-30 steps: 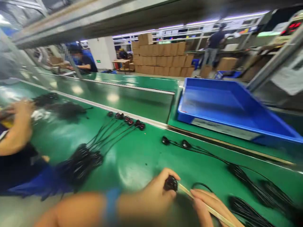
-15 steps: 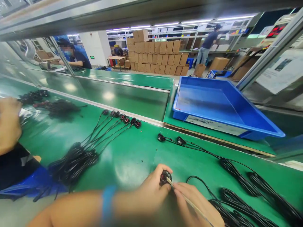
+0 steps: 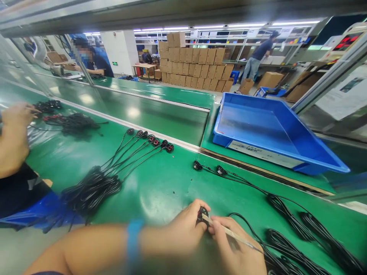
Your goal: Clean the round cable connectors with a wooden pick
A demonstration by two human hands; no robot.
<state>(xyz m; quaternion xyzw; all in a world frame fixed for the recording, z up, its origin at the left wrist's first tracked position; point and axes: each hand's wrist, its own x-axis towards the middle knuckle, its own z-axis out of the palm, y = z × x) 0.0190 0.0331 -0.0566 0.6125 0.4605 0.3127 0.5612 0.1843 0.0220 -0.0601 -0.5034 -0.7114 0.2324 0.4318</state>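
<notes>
My left hand (image 3: 187, 223), with a blue band on its wrist, pinches a small round black part (image 3: 203, 213) between thumb and fingers. In my right hand (image 3: 237, 244) is a slim pale stick-like tool (image 3: 229, 231), its tip touching the face of the round part. Whether the tool is a plain stick or tweezers I cannot tell. To the right lie coiled black cables (image 3: 286, 244), one looping out near my right hand. Beyond my hands, two black round cable ends (image 3: 197, 165) rest on the green bench (image 3: 160, 183).
A blue tray (image 3: 258, 122) stands at the back right, beyond the bench's edge strip. Left of my hands lies a bundle of black cables (image 3: 94, 187) with several round ends fanned out. A co-worker's hand (image 3: 14, 133) reaches toward more cables (image 3: 74, 124) at far left.
My right fingers sit closer to the tool's tip, and the tool lies flatter across my hand. The co-worker's hand has moved toward the far-left cables. The view has shifted slightly.
</notes>
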